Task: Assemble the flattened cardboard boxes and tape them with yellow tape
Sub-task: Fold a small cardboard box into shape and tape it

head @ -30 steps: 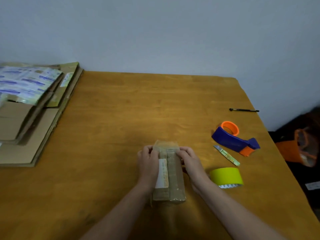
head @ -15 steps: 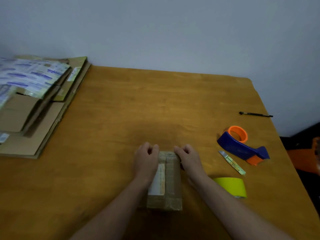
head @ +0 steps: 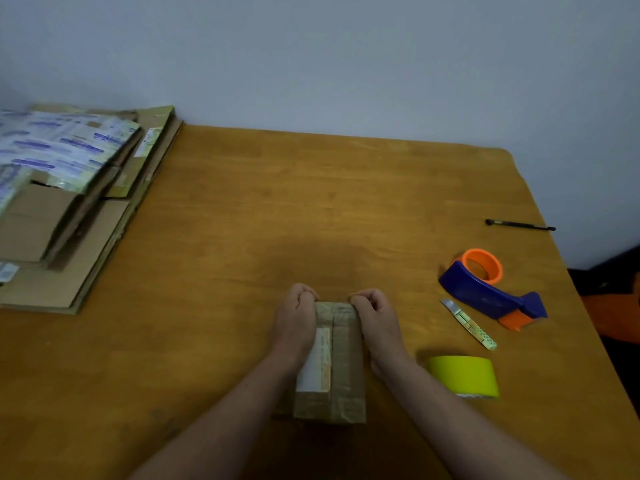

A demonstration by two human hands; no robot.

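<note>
A small brown cardboard box [head: 341, 368] with a white label and old clear tape lies on the wooden table [head: 242, 237] in front of me. My left hand [head: 294, 323] grips its far left corner with curled fingers. My right hand [head: 375, 320] grips the far right corner the same way. A roll of yellow tape [head: 462, 375] stands on the table to the right of my right forearm. A stack of flattened cardboard boxes [head: 69, 209] lies at the far left.
A blue and orange tape dispenser [head: 491, 292] sits at the right, with a small utility knife [head: 467, 323] beside it. A black pen [head: 519, 225] lies near the right edge. A grey wall stands behind the table.
The box's far end has come down flat onto the table, and both hands have curled over its far corners. The camera has shifted, so the view sits lower and closer.
</note>
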